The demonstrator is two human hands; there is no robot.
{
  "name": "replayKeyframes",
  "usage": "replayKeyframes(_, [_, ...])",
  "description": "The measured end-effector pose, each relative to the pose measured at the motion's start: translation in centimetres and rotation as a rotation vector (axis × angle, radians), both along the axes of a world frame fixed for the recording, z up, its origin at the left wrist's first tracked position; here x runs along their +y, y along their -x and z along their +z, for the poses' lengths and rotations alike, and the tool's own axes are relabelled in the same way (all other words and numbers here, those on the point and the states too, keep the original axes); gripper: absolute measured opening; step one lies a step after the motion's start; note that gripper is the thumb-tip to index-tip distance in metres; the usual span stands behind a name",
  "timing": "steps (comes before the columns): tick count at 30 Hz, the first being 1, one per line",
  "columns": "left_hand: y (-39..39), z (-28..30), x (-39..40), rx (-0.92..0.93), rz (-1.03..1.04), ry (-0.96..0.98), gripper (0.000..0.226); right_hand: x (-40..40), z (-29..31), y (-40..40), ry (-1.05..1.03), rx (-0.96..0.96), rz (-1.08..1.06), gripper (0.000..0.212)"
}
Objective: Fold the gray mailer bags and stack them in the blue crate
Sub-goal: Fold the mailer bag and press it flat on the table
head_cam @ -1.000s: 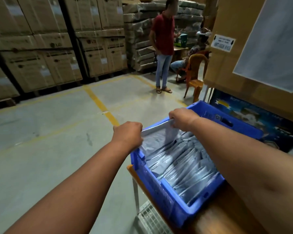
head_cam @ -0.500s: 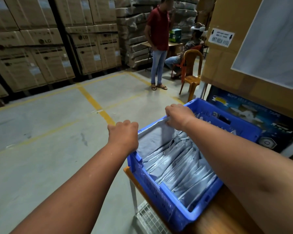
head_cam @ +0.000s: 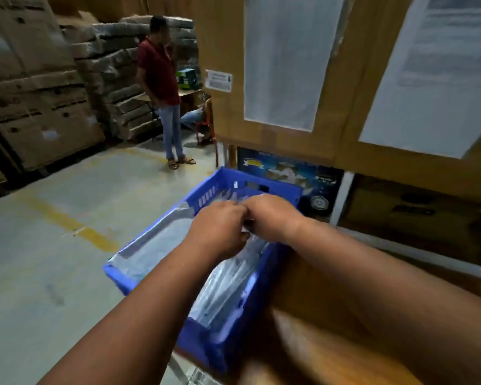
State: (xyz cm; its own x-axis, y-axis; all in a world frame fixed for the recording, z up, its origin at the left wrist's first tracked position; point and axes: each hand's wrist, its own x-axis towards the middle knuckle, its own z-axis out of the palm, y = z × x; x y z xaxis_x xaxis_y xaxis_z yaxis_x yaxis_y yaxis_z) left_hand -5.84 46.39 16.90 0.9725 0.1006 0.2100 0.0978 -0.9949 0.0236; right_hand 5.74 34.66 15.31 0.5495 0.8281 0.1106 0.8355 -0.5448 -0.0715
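While both bare forearms reached out over the blue slotted plastic crate [head_cam: 206, 194], the left hand [head_cam: 218, 230] and the right hand [head_cam: 272, 218] met knuckle to knuckle above its middle, fingers curled downward; the blur hid what they closed on, so I could not tell whether they pinched a bag between them or merely touched; the left fingers [head_cam: 235, 212] bent under toward the right hand, and a sliver of pale plastic showed just below where the two hands joined; the gray glossy plastic mailer bags [head_cam: 228, 276] lay inside the crate, packed on edge in a row beneath the hands; one larger gray bag [head_cam: 156, 240] lay flat along the crate's left wall, its pale edge draped on the rim; the crate sat on a brown wooden table [head_cam: 317, 301], its left side reaching the table's edge above the concrete floor [head_cam: 67, 259] with its worn yellow line [head_cam: 95, 237]; just beyond the crate stood a dark blue printed carton [head_cam: 289, 170] under a big brown cardboard box [head_cam: 331, 134] bearing two white sheets; farther off a person in a red shirt and blue jeans [head_cam: 164, 87] stood by an orange chair [head_cam: 208, 118], with stacked brown cartons [head_cam: 39, 107] along the left wall.
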Motion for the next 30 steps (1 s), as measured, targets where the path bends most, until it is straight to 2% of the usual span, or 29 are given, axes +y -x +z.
replayKeyframes(2, [-2.1,0.6,-5.0,0.013,-0.134,-0.022,0.024,-6.1,0.0,0.4,-0.018,0.054,-0.124,0.018])
replayKeyframes(4, [-4.1,0.7,-10.1,0.046,-0.258,-0.044,0.023,-12.8,-0.3,0.4,-0.065,0.137,-0.254,0.012])
replayKeyframes(7, [-6.4,0.3,-18.3,0.104,-0.433,0.015,0.022,-22.8,-1.0,1.2,-0.141,0.212,-0.416,0.016])
replayKeyframes(9, [-7.3,-0.5,-23.8,0.142,-0.558,0.036,0.019,-28.8,-1.9,2.3,-0.151,0.241,-0.504,0.020])
replayKeyframes(12, [-8.0,-2.6,-32.0,0.205,-0.709,0.071,0.016,-37.3,-4.2,3.8,-0.118,0.278,-0.652,0.011])
replayKeyframes(16, [-8.3,-6.7,-41.4,0.335,-0.795,0.119,0.022,-47.1,-7.2,6.3,-0.116,0.315,-0.764,0.002])
replayKeyframes(21, [-8.2,-11.3,-50.0,0.413,-0.886,0.103,0.025,-55.7,-11.1,8.3,-0.085,0.345,-0.862,0.020])
replayKeyframes(24, [-8.6,-13.5,-54.0,0.398,-0.911,0.085,0.024,-59.8,-13.0,8.9,-0.052,0.337,-0.911,0.029])
replayKeyframes(26, [-9.1,-14.9,-56.4,0.394,-0.901,0.063,0.033,-62.2,-14.2,9.1,-0.024,0.306,-0.942,0.035])
replayKeyframes(30, [-10.5,-17.9,-60.3,0.407,-0.836,-0.053,0.079,-66.1,-17.1,9.2,0.081,0.193,-0.977,0.050])
